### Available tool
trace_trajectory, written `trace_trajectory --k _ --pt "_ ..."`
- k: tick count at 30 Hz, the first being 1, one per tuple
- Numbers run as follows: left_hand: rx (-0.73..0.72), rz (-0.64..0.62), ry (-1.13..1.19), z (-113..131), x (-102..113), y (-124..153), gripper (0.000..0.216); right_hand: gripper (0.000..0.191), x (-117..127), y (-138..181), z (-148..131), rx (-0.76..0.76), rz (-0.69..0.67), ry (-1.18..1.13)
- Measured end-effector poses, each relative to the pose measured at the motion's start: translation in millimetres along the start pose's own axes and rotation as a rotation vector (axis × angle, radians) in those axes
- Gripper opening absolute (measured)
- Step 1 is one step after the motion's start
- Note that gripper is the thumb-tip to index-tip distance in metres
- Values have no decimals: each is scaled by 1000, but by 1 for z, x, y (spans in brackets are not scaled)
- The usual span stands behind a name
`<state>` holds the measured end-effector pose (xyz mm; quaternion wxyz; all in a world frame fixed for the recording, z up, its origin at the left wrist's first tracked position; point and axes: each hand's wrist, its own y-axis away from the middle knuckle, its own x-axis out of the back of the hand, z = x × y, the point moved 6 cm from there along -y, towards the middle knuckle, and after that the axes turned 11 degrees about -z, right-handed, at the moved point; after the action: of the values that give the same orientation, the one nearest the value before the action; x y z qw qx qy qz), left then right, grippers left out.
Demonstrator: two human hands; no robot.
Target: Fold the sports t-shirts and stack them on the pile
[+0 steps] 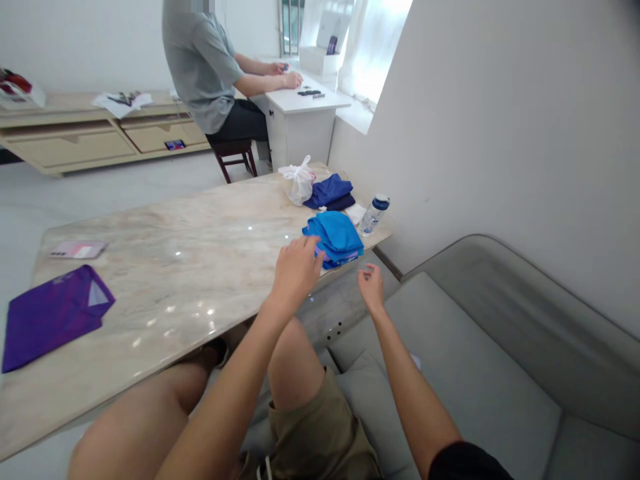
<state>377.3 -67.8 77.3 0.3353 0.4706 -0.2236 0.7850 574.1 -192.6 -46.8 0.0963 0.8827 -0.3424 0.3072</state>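
A folded bright blue garment (336, 237) lies near the right end of the marble table (190, 253). My left hand (296, 270) reaches toward it, its fingertips at the garment's near left edge, fingers loosely curved and holding nothing. My right hand (371, 285) hovers just off the table's near edge, below the blue garment, fingers curled loosely and apart, empty. A folded dark blue garment (330, 192) lies behind the bright blue one.
A white plastic bag (298, 181) and a water bottle (374, 213) stand by the garments. A folded purple shirt (53, 313) and a pink card (77, 249) lie at the table's left. I sit on a grey sofa (475, 360). Another person (210, 67) sits at a white desk (305, 100).
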Motion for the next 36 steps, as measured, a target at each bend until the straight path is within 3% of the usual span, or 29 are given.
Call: trace_trajectory --k 3,5,7,9,11,14,17,22,25,27,32,36 --pt "84 -10 -81 -46 -26 127 30 37 -42 64 3 -21 -138 -73" --pt "199 17 -162 -89 -23 196 35 37 -70 114 -19 42 -250 -167" --pt "347 60 -240 -130 -8 244 42 41 -95 159 -53 160 -357 -135" --pt "461 69 -287 -158 10 271 51 56 -112 192 -85 273 -410 0" --pt "524 5 -309 -171 18 281 54 72 -121 208 -107 335 -420 133" --pt "455 -129 -246 -167 12 283 49 74 -126 210 -121 379 -455 206" --pt "379 -68 -263 -146 7 288 47 74 -127 208 -122 415 -501 192" --pt "235 -16 -539 -100 -5 305 44 74 -133 225 -129 453 -503 154" --pt "168 43 -531 -91 -2 318 41 76 -138 243 -142 481 -488 151" --pt "173 102 -449 -100 5 328 41 76 -141 255 -153 497 -485 158" --pt "222 290 -53 -149 22 363 40 73 -141 289 -177 550 -458 168" --pt "130 378 -150 -158 13 390 32 78 -137 315 -191 620 -397 189"
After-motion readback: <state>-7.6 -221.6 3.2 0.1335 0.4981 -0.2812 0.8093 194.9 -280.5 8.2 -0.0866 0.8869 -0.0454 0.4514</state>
